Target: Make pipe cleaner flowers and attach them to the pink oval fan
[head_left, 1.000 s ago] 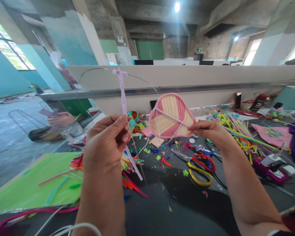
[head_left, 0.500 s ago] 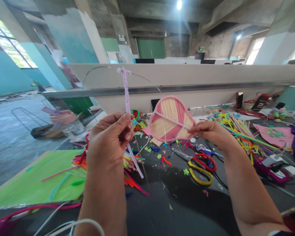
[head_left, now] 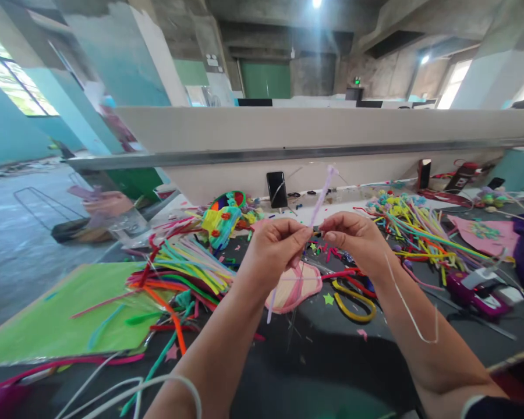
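Maybe half done, tail loose, the purple stick [head_left: 320,201] is pinched by the left hand [head_left: 274,247]; the right hand [head_left: 353,240], I can't tell.

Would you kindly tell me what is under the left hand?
Below the left hand, a pink-and-cream panel lies on the table, with the purple stem's lower end in front. The hand hides the panel's upper left, which cannot be seen.

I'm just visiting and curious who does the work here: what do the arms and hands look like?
They are a person's: the left hand and right hand are both gloveless. A dark sleeve with a pale edge shows low on the right arm; no sleeve shows on the left forearm.
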### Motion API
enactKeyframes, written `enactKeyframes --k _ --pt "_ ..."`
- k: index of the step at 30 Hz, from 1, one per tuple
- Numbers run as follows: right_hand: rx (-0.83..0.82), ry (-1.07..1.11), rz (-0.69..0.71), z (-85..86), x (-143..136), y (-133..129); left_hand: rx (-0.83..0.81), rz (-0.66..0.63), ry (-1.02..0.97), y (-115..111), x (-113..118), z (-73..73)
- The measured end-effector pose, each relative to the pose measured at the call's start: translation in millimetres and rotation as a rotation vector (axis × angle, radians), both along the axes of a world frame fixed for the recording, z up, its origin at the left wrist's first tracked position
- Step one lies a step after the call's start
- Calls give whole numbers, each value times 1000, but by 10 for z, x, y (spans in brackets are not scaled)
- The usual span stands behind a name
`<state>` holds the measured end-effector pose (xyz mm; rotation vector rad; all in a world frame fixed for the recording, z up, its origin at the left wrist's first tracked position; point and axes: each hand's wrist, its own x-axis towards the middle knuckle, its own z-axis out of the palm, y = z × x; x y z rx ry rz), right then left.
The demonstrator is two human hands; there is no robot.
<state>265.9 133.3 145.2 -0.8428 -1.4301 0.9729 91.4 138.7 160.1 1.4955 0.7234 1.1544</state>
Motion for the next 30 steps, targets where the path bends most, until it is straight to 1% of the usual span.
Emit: enactKeyframes --k 3,6,9,12,16,18,20,25,28,30 --pt "9 35 9 -32 -48 2 58 -19 102 -38 55 -12" --pt "49 48 8 -66 -38 18 157 29 185 -64 57 -1" --pt "53 64 21 -86 -27 18 274 91 268 -79 46 -1" --pt "47 90 25 -102 -54 8 374 132 308 -82 37 -13" --pt "61 141 9 -116 -127 -27 423 148 320 -83 31 -21" --pt "73 156 -4 -107 -154 -60 409 140 297 -90 36 -17" --pt "82 154 -14 -91 -165 -96 361 100 253 -100 45 -11" --pt "131 173 -11 -48 -144 -148 182 -71 141 -113 40 4" --pt "137 165 24 -27 -126 -153 113 -178 105 -98 8 14" --pt "147 152 36 -19 -119 -149 88 -217 90 -80 -8 14"
